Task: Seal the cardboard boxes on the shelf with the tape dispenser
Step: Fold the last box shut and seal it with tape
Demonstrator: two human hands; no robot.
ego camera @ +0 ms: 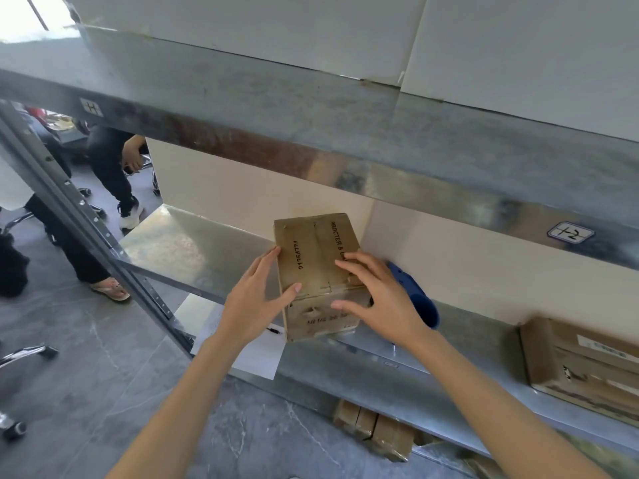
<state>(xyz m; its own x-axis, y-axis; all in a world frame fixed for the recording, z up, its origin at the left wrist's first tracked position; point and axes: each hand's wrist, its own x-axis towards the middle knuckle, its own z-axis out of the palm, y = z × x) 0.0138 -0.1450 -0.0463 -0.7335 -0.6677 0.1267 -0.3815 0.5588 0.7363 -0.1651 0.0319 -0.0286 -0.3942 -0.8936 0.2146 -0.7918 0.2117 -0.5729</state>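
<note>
Brown cardboard, scuffed and dull: the box (316, 267) sits on the galvanised metal shelf (193, 247), between my 2 hands. My left hand (257, 299) lies against the box's left side, fingers straight, with the thumb reaching over its front top edge. My right hand (377, 299) rests on the right part of the box's top, fingers spread and only lightly bent, thumb down on the front face. Neither hand is curled round anything. Just right of the box, partly hidden behind my right hand, lies the blue plastic tape dispenser (420, 302); I cannot tell whether my hand brushes it.

Black stencil print along the box's right flap reads "ROCTER &". A row of digits along the left flap is too smeared to read surely, and the front-face print is blurred. 1 seam runs down the middle of the top.

Above the box, the upper shelf's worn metal edge carries 2 small labels: "H" (91, 107) far to the left, and one that looks like "+2" (570, 233) to the right. Well right of the box sits a second cardboard box (581, 361) with an unreadable white label.
</note>
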